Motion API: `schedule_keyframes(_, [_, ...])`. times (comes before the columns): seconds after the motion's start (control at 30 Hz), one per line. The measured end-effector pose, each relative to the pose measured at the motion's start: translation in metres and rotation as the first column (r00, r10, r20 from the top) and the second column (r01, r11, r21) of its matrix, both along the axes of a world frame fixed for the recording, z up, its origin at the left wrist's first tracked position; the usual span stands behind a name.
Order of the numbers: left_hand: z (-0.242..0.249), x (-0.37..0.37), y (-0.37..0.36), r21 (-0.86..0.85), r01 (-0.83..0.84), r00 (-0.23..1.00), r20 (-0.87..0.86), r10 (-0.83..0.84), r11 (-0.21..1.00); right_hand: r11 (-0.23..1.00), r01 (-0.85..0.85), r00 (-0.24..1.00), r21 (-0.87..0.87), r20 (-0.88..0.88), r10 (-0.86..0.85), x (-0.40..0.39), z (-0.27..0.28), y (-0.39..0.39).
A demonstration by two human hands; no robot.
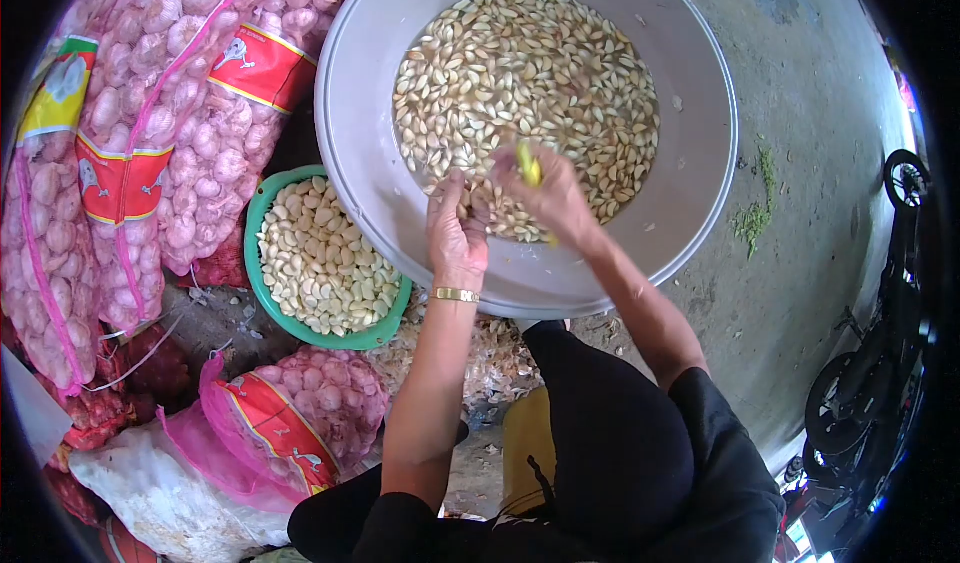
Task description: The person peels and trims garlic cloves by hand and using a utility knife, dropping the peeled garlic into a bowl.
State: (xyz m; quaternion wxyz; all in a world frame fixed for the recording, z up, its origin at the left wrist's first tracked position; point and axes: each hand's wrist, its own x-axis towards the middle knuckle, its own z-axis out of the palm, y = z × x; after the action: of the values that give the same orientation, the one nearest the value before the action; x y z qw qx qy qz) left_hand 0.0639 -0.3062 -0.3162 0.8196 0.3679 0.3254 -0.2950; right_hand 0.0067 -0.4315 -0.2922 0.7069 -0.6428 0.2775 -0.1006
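A wide grey tub (690, 83) holds many unpeeled garlic cloves (525, 73) in water. Over its near rim, my left hand (460, 228) is raised with its fingers curled together; what they pinch is too small to make out. Close beside it, my right hand (555, 198) grips a small yellow tool (528, 166), smeared by motion, its working end not clear. A green basin (262, 308) of peeled garlic cloves (325, 263) stands left of the tub, below my left hand's side.
Pink net sacks of garlic bulbs (210, 133) pile up at the left, and an opened net sack (325, 393) lies nearer. A white sack (160, 488) is at the lower left. Garlic skins (465, 363) litter the floor before my knees. A motorcycle (870, 363) stands at the right.
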Motion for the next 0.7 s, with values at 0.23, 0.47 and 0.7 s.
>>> schedule_keyframes(0.23, [0.019, 0.017, 0.018, -0.020, 0.257, 0.964, 0.078, -0.254, 0.966, 0.624, 0.031, 0.901, -0.781, -0.249, -0.356, 0.045, -0.112, -0.155])
schedule_keyframes(0.47, [-0.003, 0.006, 0.027, -0.106, 0.240, 0.969, 0.081, -0.232, 0.965, 0.662, -0.202, 0.801, -0.722, -0.511, -0.313, 0.052, -0.117, -0.168])
schedule_keyframes(0.7, [-0.004, 0.009, 0.022, -0.129, 0.192, 0.978, 0.105, -0.179, 0.973, 0.635, -0.163, 0.846, -0.755, -0.438, -0.304, 0.045, -0.101, -0.162])
